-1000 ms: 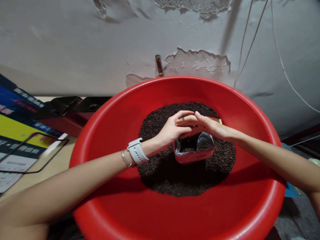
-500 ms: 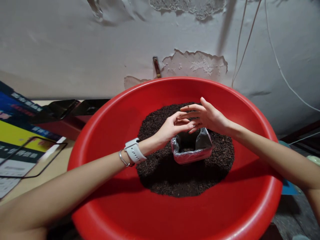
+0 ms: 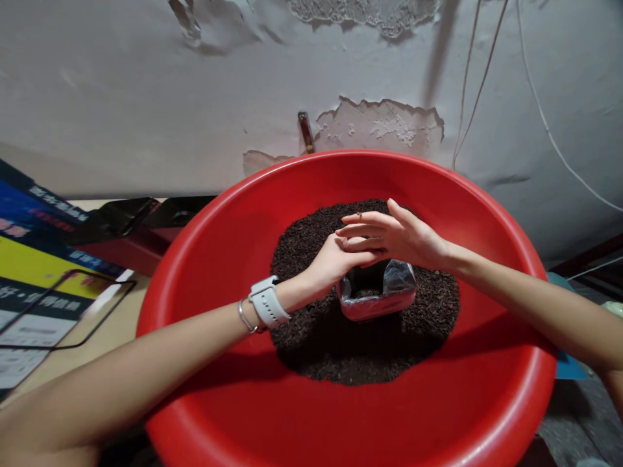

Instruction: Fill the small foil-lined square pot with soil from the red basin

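My left hand [image 3: 333,259], with a white watch on the wrist, reaches over a square clear plastic bag [image 3: 377,307]. Its thumb is stretched out, while its other fingers lie partly hidden behind my right hand. My right hand [image 3: 396,237] is open, fingers extended and laid across the left fingers. A small dark bit clings to one right finger. The bag stands with its top open, some dark material inside. Around it spreads a heap of dark, loose shreds [image 3: 306,250], like tea leaves, in a big red basin [image 3: 233,383].
Behind the basin rises a wall [image 3: 121,97] with peeling paint and hanging cords [image 3: 470,97]. To the left are printed packaging [image 3: 43,259], dark boxes [image 3: 129,224] and a thin black wire frame [image 3: 97,324] on a pale surface. Something blue [image 3: 572,366] shows at right.
The right hand has shifted slightly left and down over the left hand's fingers, covering more of them. The bag and the heap stay put; the view has shifted slightly.
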Action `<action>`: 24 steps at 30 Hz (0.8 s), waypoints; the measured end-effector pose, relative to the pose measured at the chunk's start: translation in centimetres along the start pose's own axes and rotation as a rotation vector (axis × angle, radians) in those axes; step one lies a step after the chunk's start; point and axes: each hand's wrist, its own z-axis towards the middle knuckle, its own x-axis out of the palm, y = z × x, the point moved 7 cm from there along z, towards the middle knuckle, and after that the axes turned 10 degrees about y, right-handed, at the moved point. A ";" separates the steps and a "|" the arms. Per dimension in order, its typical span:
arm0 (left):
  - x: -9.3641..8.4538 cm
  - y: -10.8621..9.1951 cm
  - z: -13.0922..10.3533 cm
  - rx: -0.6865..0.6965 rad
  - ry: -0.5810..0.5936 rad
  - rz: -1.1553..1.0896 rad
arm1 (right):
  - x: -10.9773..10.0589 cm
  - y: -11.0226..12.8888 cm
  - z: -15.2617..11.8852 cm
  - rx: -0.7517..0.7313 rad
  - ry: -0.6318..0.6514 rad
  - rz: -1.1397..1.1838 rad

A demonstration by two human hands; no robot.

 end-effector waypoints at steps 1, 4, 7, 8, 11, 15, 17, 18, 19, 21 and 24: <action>-0.1 -0.1 0.0 0.010 -0.005 0.001 | -0.2 0.1 0.0 0.006 -0.014 -0.010; -0.5 -0.4 0.0 0.038 -0.028 0.012 | -0.8 0.6 -0.3 0.032 -0.065 -0.058; -0.7 -0.9 -0.1 0.044 -0.033 0.082 | -2.0 1.6 -0.6 0.030 -0.149 -0.147; -0.8 -1.1 -0.1 0.040 -0.031 0.128 | -2.7 2.0 -0.7 0.022 -0.193 -0.194; -1.0 -1.4 -0.3 0.016 -0.027 0.323 | -6.0 3.1 -1.6 0.047 -0.393 -0.429; -0.8 -1.8 -0.4 -0.005 0.014 0.668 | -10.9 2.5 -3.1 0.448 -0.564 -0.993; -0.7 -1.9 -0.4 0.003 0.033 0.804 | -12.9 0.2 -4.1 0.837 -0.439 -1.197; -0.6 -2.0 -0.4 0.027 0.034 0.849 | -13.6 -1.2 -4.9 1.025 -0.349 -1.219; -0.6 -2.2 -0.4 0.064 0.030 0.883 | -14.2 -2.6 -5.7 1.180 -0.268 -1.194; -0.4 -2.6 -0.4 0.144 0.020 0.928 | -14.9 -5.0 -7.1 1.362 -0.176 -1.092; -0.5 -2.6 -0.4 0.168 0.019 0.946 | -15.9 -7.0 -8.1 1.426 -0.176 -1.051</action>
